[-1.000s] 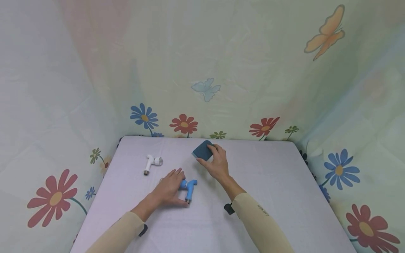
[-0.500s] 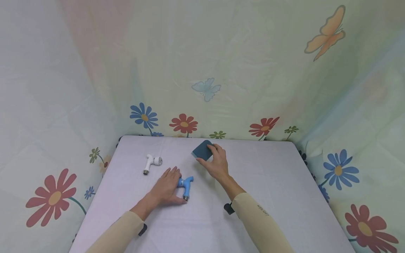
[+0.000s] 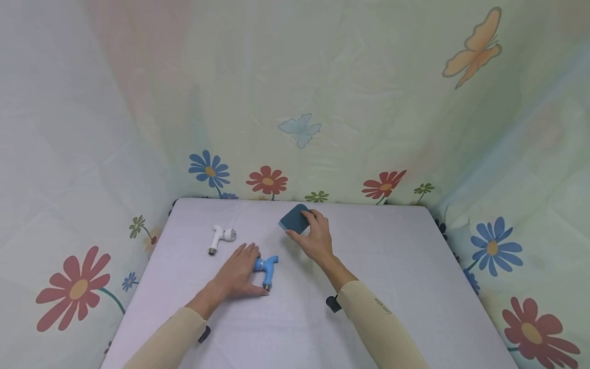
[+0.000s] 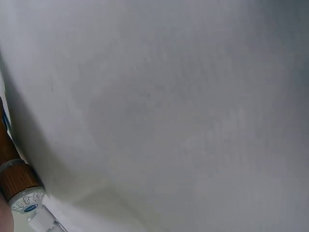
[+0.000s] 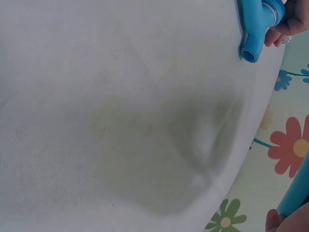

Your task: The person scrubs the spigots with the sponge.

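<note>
A blue tap (image 3: 268, 267) with a metal threaded end lies at the fingers of my left hand (image 3: 236, 271), which covers its knob end and has the thumb by the thread. In the right wrist view, curled fingers (image 5: 293, 21) grip it behind the ribbed collar. The left wrist view catches a brown ribbed knob (image 4: 19, 180) with a clear end cap near that hand; what it belongs to is hidden. My right hand (image 3: 318, 239) pinches a flat dark teal block (image 3: 295, 219) with a rounded corner, tilted near the table's far edge. Its kind cannot be told.
A white tap (image 3: 217, 239) lies on the table to the left, beyond my left hand. The table (image 3: 396, 271) has a pale cloth. A flower-and-butterfly curtain (image 3: 369, 102) rises behind its far edge and along both sides.
My left hand has drawn the blue tap leftward and slightly away along the table. The right hand and the teal block have stayed in place.
</note>
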{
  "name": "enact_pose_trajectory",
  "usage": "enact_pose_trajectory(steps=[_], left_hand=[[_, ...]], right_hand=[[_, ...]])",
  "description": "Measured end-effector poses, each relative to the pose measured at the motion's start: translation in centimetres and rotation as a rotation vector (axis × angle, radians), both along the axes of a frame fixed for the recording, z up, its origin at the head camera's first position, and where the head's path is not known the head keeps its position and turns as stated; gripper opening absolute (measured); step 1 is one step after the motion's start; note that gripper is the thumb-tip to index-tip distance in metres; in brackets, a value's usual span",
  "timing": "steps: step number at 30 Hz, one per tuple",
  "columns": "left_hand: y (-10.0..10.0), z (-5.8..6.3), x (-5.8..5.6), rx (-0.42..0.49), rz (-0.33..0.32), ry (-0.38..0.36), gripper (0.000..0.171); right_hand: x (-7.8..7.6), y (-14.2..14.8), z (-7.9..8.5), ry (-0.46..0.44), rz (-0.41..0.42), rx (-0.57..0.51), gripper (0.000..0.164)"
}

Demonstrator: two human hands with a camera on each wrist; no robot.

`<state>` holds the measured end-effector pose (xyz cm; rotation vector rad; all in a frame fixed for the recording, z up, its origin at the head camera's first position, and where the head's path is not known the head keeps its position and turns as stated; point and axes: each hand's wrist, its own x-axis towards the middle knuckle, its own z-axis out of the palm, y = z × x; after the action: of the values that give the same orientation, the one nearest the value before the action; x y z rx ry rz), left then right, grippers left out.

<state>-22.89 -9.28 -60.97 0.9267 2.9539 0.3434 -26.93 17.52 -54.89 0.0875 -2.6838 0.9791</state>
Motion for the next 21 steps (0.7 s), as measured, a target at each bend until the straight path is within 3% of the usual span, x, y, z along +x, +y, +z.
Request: enact_pose_trajectory(steps=[7, 18, 21], left_hand=[[-0.72, 0.06, -0.18, 0.02, 0.017, -0.004, 0.124], [-0.72, 0.0, -0.17, -0.023, 0.012, 0.036, 0.125], [-0.93, 0.35, -0.4, 0.011, 0.03, 0.019, 0.122]], right_hand=[[0.0, 0.09, 0.06, -0.006, -0.001, -0.011, 0.08], [0.0, -0.01, 0.09, -0.013, 0.001, -0.018, 0.08], [0.01, -0.05, 0.04, -0.013, 0.0, -0.014, 0.08]])
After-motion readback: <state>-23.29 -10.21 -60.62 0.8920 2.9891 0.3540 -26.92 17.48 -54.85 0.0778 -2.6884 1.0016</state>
